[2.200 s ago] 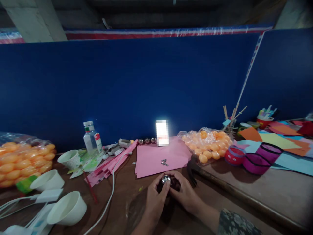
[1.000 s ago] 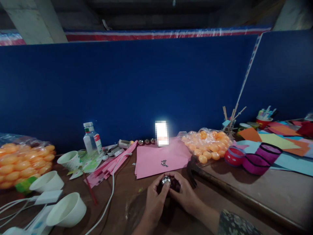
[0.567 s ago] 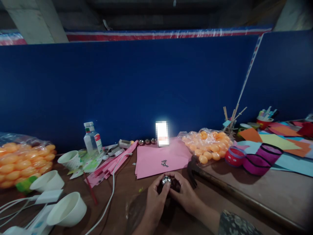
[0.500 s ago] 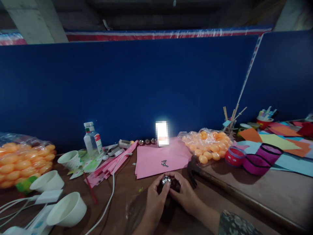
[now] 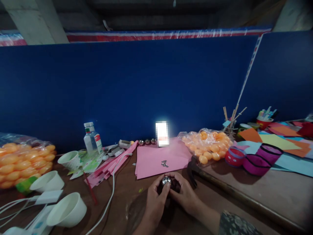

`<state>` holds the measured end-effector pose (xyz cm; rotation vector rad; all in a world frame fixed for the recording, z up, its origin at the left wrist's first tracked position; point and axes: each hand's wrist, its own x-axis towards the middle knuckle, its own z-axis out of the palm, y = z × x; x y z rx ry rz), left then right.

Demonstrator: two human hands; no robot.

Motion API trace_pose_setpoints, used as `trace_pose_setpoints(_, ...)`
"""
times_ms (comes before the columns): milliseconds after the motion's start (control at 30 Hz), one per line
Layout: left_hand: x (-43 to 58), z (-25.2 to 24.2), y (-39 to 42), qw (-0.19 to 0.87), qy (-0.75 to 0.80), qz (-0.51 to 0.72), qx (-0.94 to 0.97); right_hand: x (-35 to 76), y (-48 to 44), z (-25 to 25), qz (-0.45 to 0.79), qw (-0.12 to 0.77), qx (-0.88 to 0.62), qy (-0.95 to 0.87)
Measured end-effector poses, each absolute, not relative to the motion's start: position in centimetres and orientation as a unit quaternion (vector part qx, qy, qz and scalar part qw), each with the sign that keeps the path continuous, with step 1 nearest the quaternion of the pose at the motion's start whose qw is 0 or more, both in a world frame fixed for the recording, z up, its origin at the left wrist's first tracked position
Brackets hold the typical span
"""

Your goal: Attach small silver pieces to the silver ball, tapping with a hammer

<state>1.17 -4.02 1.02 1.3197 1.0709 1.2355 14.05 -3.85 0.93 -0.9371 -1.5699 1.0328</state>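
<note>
A shiny ball (image 5: pixel 166 181) is held just above the table (image 5: pixel 122 202), near the pink paper's front edge. It is clamped by the left hand (image 5: pixel 156 199), whose thumb is pressed on its near side. The right hand (image 5: pixel 187 195) is curled in close beside it; whether the ball is gripped by those fingers too cannot be told. The dark gap between the palms cannot be made out.

Small metal beads (image 5: pixel 164 163) are clustered on the pink paper (image 5: pixel 149 161). Behind it, three more balls (image 5: pixel 147 141) are lined up beside a bright panel (image 5: pixel 162 133), whose face is masked by pixelation. The hammer (image 5: pixel 227 182) is cut off at lower right. On the bottle (image 5: pixel 91 140), a red-and-white label (image 5: pixel 98 142) is seen, its writing too small to be read. The left bag (image 5: pixel 24 160) of orange balls is cut off by the frame.
</note>
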Motion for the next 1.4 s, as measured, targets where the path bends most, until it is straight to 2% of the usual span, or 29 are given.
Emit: trace_pose_setpoints(1400, 1.27, 1.25, -4.19, 0.495, 0.451, 0.507, 0.542, 13.91, -3.72, 0.72, 0.429, 0.499, -0.395, -0.641)
